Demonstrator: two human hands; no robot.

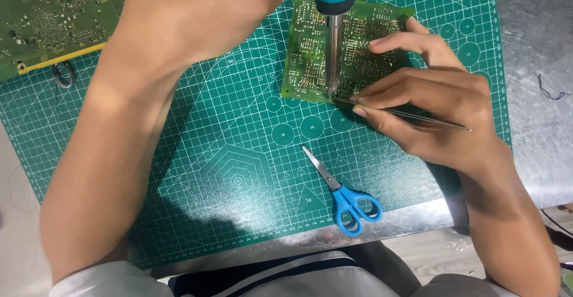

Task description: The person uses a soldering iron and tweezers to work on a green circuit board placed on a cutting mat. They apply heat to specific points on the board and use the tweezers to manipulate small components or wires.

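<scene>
The left hand [197, 5] was raised at about eleven o'clock in the view, its fingers closed around the blue handle of a soldering iron [334, 34], though most of the grip ran off the top edge and could not be seen in full. The iron hung nearly upright, its metal shaft pointing down toward six o'clock, and its tip met the lower edge of a small green circuit board [310, 52] that lay solder side up on the green cutting mat [209, 154]. The right hand [436, 106] rested at about three o'clock of that board, thumb and forefinger pinched on a thin metal rod [406, 115] (perhaps solder wire or a fine tweezer; it could not be told which). The rod ran from four o'clock toward nine, its near end touching the board just beside the iron's tip, while the other fingers lay spread over the board's right edge. A pair of blue-handled scissors [343, 192] lay shut on the mat at six o'clock of the board, well apart from both hands, blades pointing toward eleven. A larger green circuit board [54, 16] sat at the ten o'clock corner of the view, partly over the mat, with a small metal ring [62, 73] just below it. The mat lay on a grey metal table [537, 46].
</scene>
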